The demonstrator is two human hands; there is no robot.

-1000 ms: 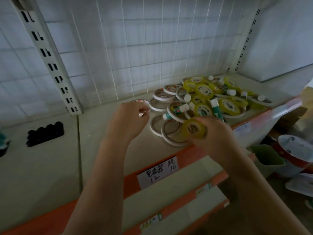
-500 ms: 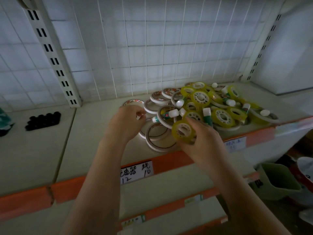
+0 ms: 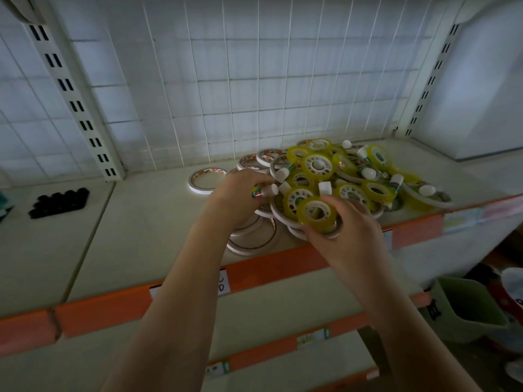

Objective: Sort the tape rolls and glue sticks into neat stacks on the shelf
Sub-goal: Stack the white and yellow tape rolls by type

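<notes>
Head cam only. On the shelf (image 3: 158, 222) there's a jumbled pile (image 3: 353, 176) at the right: roughly ten yellow tape rolls, about eight flat white rolls, maybe seven white-capped glue sticks, hard to count exactly. One flat white roll (image 3: 207, 180) sits apart to the left. Left hand (image 3: 240, 199) reaches in palm down, fingers curled round a glue stick (image 3: 264, 190). Right hand (image 3: 348, 230) pinches a yellow tape roll (image 3: 317, 214), held tilted at the pile's front edge.

A shop: tiered shelves (image 3: 158, 222) with orange front edge strips (image 3: 271, 267) bearing handwritten price labels (image 3: 223, 281), a wire-grid back panel (image 3: 254, 80), slotted uprights (image 3: 73, 100), and loose stationery stock.
</notes>
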